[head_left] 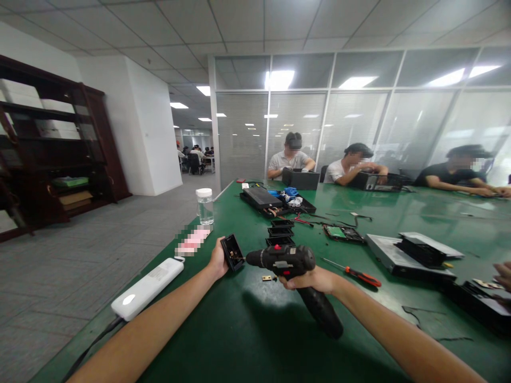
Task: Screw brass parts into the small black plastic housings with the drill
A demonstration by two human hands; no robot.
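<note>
My left hand [218, 260] is closed round a small black box-shaped part [232, 252], held upright just above the green table [223, 330]. My right hand [315, 280] grips a black electric screwdriver [297, 274] with red buttons. Its tip points left into the open face of the small part. A small brass-coloured piece [266, 277] lies on the table under the tool.
A red-handled screwdriver [357, 274], stacked black trays [280, 232], a circuit board [342, 233] and opened black casings [407, 252] lie ahead. A white power bank [147, 287] and a clear jar [205, 206] sit at the left edge. Three people work at the far end.
</note>
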